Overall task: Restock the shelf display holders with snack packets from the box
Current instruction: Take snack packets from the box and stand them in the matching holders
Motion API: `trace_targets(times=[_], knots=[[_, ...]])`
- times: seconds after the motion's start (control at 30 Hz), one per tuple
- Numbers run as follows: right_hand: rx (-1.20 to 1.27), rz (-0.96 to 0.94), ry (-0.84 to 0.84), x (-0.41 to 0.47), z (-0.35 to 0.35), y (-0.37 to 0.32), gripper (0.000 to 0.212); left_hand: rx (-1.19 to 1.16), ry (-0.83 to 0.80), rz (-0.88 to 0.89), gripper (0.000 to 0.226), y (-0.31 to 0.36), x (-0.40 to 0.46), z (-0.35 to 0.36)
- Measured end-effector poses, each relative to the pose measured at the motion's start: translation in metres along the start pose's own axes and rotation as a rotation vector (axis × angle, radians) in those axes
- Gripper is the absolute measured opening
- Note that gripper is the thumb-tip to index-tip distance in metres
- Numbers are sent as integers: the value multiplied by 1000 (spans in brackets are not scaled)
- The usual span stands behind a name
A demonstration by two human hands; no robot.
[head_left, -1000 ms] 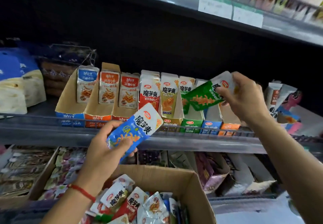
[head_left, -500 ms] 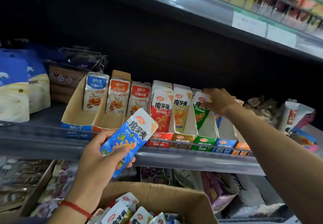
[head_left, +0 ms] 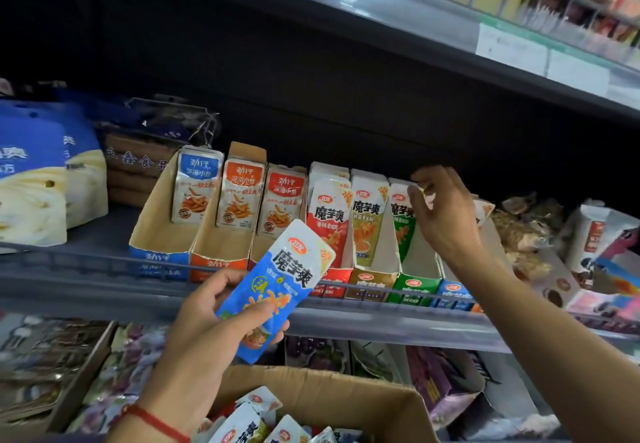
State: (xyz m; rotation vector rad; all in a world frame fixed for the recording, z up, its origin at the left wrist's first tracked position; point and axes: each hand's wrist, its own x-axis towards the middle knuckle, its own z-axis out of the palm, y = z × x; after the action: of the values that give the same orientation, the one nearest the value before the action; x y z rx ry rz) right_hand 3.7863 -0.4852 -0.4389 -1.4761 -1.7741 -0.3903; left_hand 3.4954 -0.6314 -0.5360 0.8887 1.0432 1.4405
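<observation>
One blue packet [head_left: 277, 287], long axis tilted up-right at frame centre, is gripped by the left hand [head_left: 221, 325] above the box [head_left: 346, 394], while the right hand [head_left: 446, 214], fingers loose, touches the green packet [head_left: 403, 224] standing upright in its shelf [head_left: 381, 321] holder [head_left: 415, 283].

Glossy plastic blue packet [head_left: 277, 290]; matt cardboard box [head_left: 332, 397]

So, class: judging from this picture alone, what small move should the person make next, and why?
Probably carry the blue packet, gripped in the left hand, to the blue-fronted holder right of the green holder. The colours match, and the green packet already stands in its holder, with the right hand at its top edge.
</observation>
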Motion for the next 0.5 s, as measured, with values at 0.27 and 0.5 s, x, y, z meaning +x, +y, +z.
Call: trace_targets(times=[0.27, 0.5], knots=[[772, 221, -605, -160, -40, -68, 16, -26, -126, -72, 46, -27, -25, 29], [1017, 414, -634, -211, -25, -37, 15, 119, -118, -36, 46, -46, -49, 61]])
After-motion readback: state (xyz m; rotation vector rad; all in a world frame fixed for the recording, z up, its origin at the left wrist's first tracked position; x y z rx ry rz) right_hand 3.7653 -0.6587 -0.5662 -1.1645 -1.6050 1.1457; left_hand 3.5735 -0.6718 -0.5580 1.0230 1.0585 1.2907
